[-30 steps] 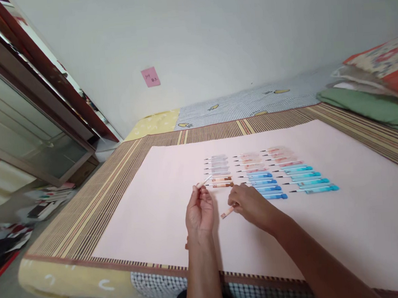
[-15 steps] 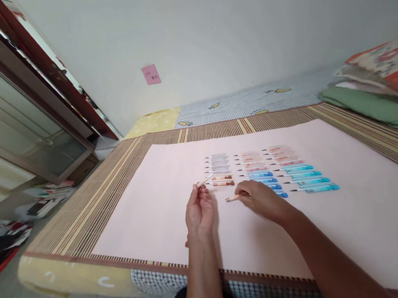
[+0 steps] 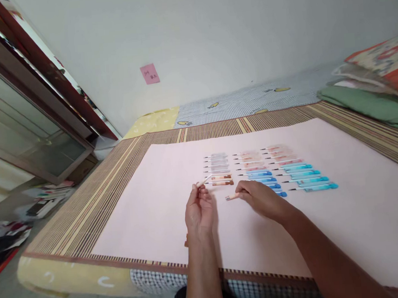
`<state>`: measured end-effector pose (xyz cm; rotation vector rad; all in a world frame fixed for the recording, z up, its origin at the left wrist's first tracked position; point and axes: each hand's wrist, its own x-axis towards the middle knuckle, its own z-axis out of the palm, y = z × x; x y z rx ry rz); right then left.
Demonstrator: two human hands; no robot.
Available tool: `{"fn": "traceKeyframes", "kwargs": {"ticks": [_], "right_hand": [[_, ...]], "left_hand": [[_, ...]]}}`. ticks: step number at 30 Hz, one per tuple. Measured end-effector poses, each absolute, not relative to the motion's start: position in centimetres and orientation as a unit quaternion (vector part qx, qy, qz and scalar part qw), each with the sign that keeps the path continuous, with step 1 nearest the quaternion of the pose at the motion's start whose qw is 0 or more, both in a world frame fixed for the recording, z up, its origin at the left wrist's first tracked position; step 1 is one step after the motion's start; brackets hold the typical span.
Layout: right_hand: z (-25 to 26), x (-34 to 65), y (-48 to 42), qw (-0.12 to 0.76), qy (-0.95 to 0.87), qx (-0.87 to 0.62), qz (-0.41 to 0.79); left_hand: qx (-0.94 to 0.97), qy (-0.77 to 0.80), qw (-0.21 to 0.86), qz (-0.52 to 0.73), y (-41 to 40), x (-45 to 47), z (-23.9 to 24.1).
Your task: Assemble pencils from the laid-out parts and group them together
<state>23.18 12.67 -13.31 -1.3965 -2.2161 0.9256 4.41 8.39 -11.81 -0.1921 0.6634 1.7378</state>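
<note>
My left hand (image 3: 199, 210) pinches a thin white stick-like pen part (image 3: 204, 182) that points up and right. My right hand (image 3: 261, 197) grips a peach pen barrel (image 3: 232, 196) low over the pale pink sheet (image 3: 148, 207), its free end pointing left. Just beyond my hands lie three columns of pens: clear and brown ones (image 3: 219, 170) on the left, pink over blue (image 3: 260, 172) in the middle, pink over blue (image 3: 303, 171) on the right. My right hand covers part of the nearest blue pens.
The sheet lies on a striped mat (image 3: 87, 211) over a bed. Folded bedding and pillows (image 3: 372, 87) are stacked at the far right. A glass-fronted cabinet (image 3: 23, 120) stands to the left, with books (image 3: 49, 200) on the floor. A pink note (image 3: 149, 74) sticks to the wall.
My right hand moved up and right toward the pen rows, and the peach barrel turned from slanting down-left to nearly level. My left hand stayed put.
</note>
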Motion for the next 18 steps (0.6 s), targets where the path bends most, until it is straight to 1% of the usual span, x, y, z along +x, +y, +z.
{"fn": "traceKeyframes", "kwargs": {"ticks": [3,6,8,10,12,15,17,18], "right_hand": [[-13.0,23.2,12.7,0.195,-0.783,-0.495,0.323],[-12.7,23.3,13.0,0.257,-0.755,-0.506,0.328],[-12.6,23.3,13.1,0.304,-0.721,-0.505,0.365],[-12.5,22.8,12.9,0.331,-0.688,-0.48,0.433],[-12.4,21.9,12.2,0.329,-0.669,-0.433,0.507],[-12.5,19.9,10.8,0.301,-0.66,-0.362,0.585],[-12.7,18.6,9.9,0.306,-0.656,-0.342,0.6],[-12.8,18.0,9.5,0.321,-0.658,-0.344,0.588]], "left_hand": [[-0.08,0.293,0.591,0.748,8.3,4.4,-11.9],[-0.067,0.307,0.587,0.746,8.3,4.4,-12.1],[-0.061,0.311,0.586,0.746,8.4,4.5,-12.2],[-0.063,0.304,0.587,0.748,8.5,4.6,-12.3],[-0.075,0.291,0.587,0.752,8.7,4.6,-12.4],[-0.092,0.282,0.577,0.761,8.8,4.6,-12.4],[-0.087,0.28,0.58,0.76,8.7,4.5,-12.4],[-0.079,0.279,0.586,0.757,8.7,4.5,-12.5]]}}
